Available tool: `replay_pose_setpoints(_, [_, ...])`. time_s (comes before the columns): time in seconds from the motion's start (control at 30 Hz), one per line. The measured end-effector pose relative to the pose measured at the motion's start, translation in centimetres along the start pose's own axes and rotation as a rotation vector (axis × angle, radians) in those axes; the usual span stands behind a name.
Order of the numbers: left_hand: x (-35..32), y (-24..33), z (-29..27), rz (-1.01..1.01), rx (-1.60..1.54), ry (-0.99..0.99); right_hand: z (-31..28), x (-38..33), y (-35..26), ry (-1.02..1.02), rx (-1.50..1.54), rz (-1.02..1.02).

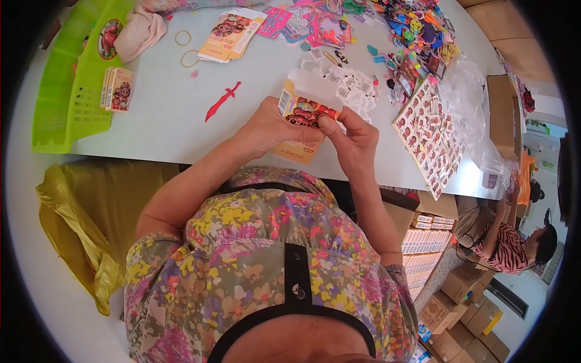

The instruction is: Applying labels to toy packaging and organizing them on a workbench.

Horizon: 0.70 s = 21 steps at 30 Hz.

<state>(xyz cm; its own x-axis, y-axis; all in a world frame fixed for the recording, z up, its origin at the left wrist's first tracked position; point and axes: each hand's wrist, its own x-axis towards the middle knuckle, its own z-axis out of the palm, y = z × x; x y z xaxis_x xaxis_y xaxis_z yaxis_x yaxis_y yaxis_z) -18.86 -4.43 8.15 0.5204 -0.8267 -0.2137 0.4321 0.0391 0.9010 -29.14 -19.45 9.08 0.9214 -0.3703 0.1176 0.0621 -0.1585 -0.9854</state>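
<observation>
Both hands' fingers grip small printed box (301,115) | near table edge (181,158) | bare tabletop left of left hand (266,128), right hand (354,142)

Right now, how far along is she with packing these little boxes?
Done: two closed boxes stand in the green basket. In hand: left hand and right hand hold an open orange box. Left: flat boxes and a toy pile on the table.

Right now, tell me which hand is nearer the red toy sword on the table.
Left. The left hand grips the printed carton just right of the red toy sword, with bare table between them. The right hand holds the carton's far side, farther away.
</observation>
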Motion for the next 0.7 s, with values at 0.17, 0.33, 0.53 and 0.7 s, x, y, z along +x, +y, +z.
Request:
replay_pose_setpoints(0.17, [-0.5, -0.7, 1.3, -0.019, -0.117, 0.169, -0.5, -1.5, 1.6, 0.071, -0.016, 0.110])
replay_pose_setpoints(0.33, [-0.9, -2.1, 1.0, 0.127, 0.071, 0.208, 0.5, -2.0, 1.5, 0.135, 0.162, 0.188])
replay_pose_setpoints(0.53, [-2.6, -2.6, 1.4, 0.267, 0.273, 0.242, 0.5, -3.5, 2.5, 0.206, 0.016, 0.084])
replay_pose_setpoints(0.7, [-3.8, -2.5, 0.4, 0.081, 0.210, 0.035, -0.1, -3.8, 2.8, 0.113, 0.283, 0.165])
